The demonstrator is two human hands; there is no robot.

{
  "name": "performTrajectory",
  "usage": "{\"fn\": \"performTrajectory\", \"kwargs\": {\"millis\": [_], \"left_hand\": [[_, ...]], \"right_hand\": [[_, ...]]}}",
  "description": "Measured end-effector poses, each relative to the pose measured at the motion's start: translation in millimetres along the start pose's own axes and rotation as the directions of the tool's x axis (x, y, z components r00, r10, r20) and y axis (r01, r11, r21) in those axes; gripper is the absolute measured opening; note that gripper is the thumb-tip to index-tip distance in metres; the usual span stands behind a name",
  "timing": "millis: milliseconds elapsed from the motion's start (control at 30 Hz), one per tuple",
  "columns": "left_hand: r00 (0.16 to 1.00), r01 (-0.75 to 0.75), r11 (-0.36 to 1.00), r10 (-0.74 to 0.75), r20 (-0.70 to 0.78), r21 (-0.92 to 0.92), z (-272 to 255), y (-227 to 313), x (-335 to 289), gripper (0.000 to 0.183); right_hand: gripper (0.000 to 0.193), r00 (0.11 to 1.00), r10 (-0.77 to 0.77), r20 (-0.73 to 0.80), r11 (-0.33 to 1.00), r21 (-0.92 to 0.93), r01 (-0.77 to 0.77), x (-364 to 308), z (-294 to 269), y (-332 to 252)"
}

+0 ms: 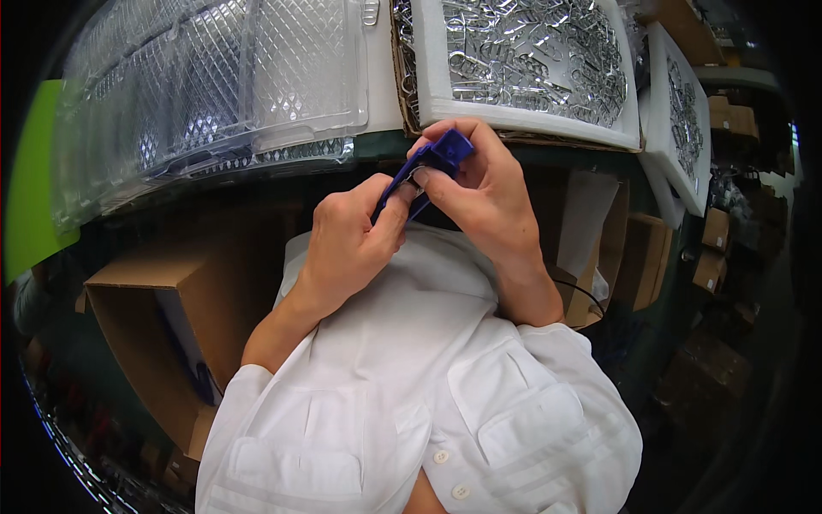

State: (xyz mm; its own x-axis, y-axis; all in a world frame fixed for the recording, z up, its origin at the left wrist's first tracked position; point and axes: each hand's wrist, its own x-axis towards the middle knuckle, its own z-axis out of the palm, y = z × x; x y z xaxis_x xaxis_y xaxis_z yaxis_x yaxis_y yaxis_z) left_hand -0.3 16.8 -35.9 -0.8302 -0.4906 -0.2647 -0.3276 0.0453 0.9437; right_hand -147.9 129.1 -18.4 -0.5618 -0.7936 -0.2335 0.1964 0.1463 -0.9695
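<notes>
First: Where is the dark blue part (448, 152) to be found?

Second: In the upper middle of the frame, slanted from lower left to upper right, held up between the left hand (347, 233) and the right hand (491, 206), beyond the white shirt (385, 317).

First: And how are the fingers placed?

Second: By the left hand, the lower-left length is pinched, with thumb and fingers clamped on it. By the right hand, the upper-right end is gripped, the thumb pressed to the near face and the fingers curled around the far side; how far they reach behind cannot be told. Near the thumb tips a small shiny metal piece (415, 175) is partly seen; whether it is fixed to the part cannot be told.

First: What handling should be expected?

Second: It is judged to be moulded plastic: light, stiff, perhaps slippery under damp fingertips. Any thin walls might be cracked by hard bending. It is best held by its long edges and its block-like upper-right end.

First: What is seen nearby?

Second: Beyond the right hand, metal clips (539, 60) are heaped in a white foam tray (432, 68); at the upper left, clear plastic trays (300, 77) are seen.
</notes>
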Motion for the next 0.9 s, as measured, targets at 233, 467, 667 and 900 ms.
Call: {"fn": "performTrajectory", "kwargs": {"millis": [233,467,667,900], "left_hand": [[0.970,-0.223,0.973,0.227,-0.083,0.058,5,-7,-7,0.011],[0.964,-0.246,0.969,0.248,-0.094,0.030,10,-16,-6,0.006],[0.947,-0.251,0.956,0.276,-0.168,0.155,13,-25,2,0.003],[0.866,-0.317,0.865,0.432,-0.253,0.389,7,-18,12,0.004]], "right_hand": [[0.025,0.991,-0.113,-0.074,0.991,-0.079,0.108,-14,12,-3],[0.025,0.991,-0.121,-0.060,0.966,-0.237,0.103,-19,11,1],[0.027,0.974,-0.182,-0.137,0.936,-0.327,0.129,-8,16,16],[0.029,0.993,-0.078,-0.093,0.996,-0.046,0.074,2,16,7]]}}
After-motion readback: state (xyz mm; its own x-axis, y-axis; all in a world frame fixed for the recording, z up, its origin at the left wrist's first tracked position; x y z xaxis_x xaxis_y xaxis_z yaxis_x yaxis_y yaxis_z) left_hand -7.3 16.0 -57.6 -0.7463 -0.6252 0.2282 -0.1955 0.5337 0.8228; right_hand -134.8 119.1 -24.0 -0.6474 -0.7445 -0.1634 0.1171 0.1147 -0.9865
